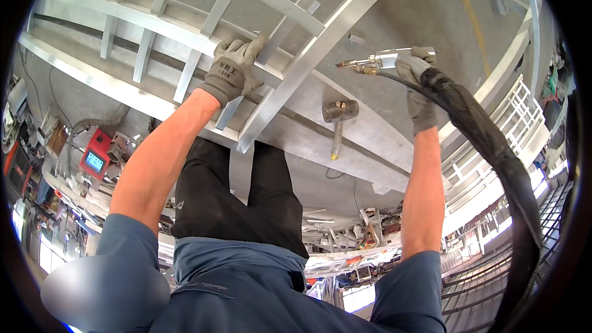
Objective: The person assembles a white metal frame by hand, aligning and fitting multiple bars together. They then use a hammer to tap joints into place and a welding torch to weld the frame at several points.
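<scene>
Gripping a welding torch in a grey glove, the right hand closes its fingers round the torch's handle, with the brass-coloured nozzle pointing to the person's left, out over the metal work surface. The torch hangs above the surface, near the far end of a long aluminium bar but not touching it. A thick black hose runs from the back of the torch, past the right forearm, and curves down along the right edge of the view.

The left hand, also gloved in grey, presses down with its fingers spread on the aluminium frame, at the spot where a short cross-piece meets the long bar. The frame is a ladder-like set of pale rails and rungs lying flat on the surface, stretching from the upper left toward the middle.

Between the two hands, a little nearer the person, a hammer lies on the surface, its dark head toward the bar and its handle pointing back at the person; it touches neither hand.

Below the arms show the person's dark trousers and blue shirt. At the far left stands a red machine with a small lit screen, among cables and clutter. At the right edge, white railing sections are stacked beside the surface.
</scene>
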Demonstrator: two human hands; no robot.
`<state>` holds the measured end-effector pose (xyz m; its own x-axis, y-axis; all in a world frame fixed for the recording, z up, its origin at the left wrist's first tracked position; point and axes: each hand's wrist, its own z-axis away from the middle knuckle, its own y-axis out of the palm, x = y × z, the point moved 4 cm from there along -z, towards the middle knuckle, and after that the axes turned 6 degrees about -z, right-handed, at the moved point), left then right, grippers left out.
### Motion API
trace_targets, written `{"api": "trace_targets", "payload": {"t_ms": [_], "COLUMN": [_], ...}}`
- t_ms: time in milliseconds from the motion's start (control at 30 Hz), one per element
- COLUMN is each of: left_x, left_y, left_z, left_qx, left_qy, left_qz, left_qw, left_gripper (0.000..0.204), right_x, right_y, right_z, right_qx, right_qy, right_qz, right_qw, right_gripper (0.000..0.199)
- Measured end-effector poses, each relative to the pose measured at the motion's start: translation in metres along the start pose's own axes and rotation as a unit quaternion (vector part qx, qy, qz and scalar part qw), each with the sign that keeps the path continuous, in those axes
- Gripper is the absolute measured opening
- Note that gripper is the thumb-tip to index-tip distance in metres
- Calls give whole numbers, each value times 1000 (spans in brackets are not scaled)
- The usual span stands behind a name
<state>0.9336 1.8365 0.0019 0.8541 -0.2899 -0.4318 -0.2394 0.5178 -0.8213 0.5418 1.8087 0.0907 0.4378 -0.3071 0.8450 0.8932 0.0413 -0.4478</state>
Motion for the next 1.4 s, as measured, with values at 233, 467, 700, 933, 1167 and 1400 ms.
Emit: {"api": "trace_targets", "payload": {"t_ms": [233,467,700,933,1167,1400], "left_x": [-2,0,3,2,1,1], "left_y": [-3,-3,0,-1,-2,-4], "left_z": [0,1,3,2,2,2], "left_qx": [-12,-29,-24,-16,-19,-22], "left_qy": [11,21,23,19,13,15], "left_qz": [5,5,4,16,20,38], "left_qw": [1000,999,999,1000,1000,999], "left_gripper": [93,95,92,94,94,91], "right_x": [-52,-49,-46,-45,-32,-3], "right_y": [36,41,50,79,79,66], "right_z": [4,8,-5,-14,-22,-22], "right_qx": [56,49,2,-56,9,122], "right_qy": [82,77,79,252,67,-46], "right_qz": [23,16,-42,-278,-34,113], "right_qw": [995,996,996,925,997,985], "right_gripper": [36,33,30,44,46,49]}}
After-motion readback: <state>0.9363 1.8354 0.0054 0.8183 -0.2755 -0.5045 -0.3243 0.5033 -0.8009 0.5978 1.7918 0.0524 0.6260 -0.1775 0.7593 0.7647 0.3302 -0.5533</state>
